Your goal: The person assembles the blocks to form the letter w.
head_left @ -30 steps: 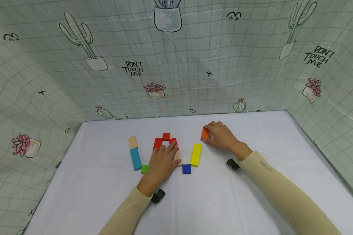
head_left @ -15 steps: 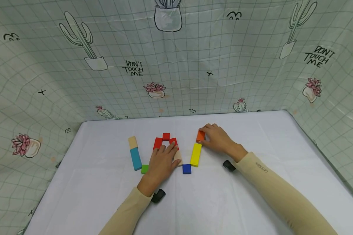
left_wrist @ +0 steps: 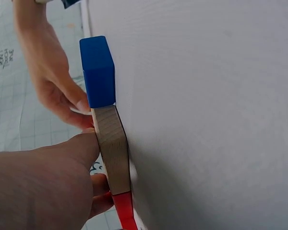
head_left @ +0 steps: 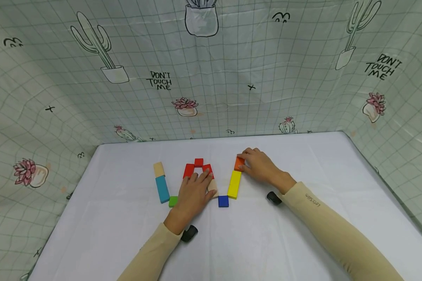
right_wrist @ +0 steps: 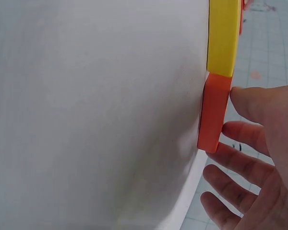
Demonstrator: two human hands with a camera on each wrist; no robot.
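Note:
In the head view, my right hand [head_left: 261, 166] grips an orange block [head_left: 238, 163] between thumb and fingers. One end of that block meets the far end of a yellow block [right_wrist: 223, 36], roughly in line with it. My left hand [head_left: 192, 193] lies over the middle blocks, fingers spread toward two red blocks [head_left: 188, 171]. In the left wrist view its thumb is at a natural wood block [left_wrist: 113, 148], between a blue block [left_wrist: 98, 72] and a red one. The palm hides part of the middle blocks in the head view.
A small red block [head_left: 198, 162] lies at the top of the middle group. To the left are a light wood block [head_left: 158, 169], a light-blue block [head_left: 162, 189] and a green block [head_left: 173, 201]. A patterned cloth [head_left: 225, 70] hangs behind the white table [head_left: 267, 242].
My right hand has brought the orange block left and slightly nearer, up against the yellow block's end. During the last half second it has barely moved. My left hand has stayed in place.

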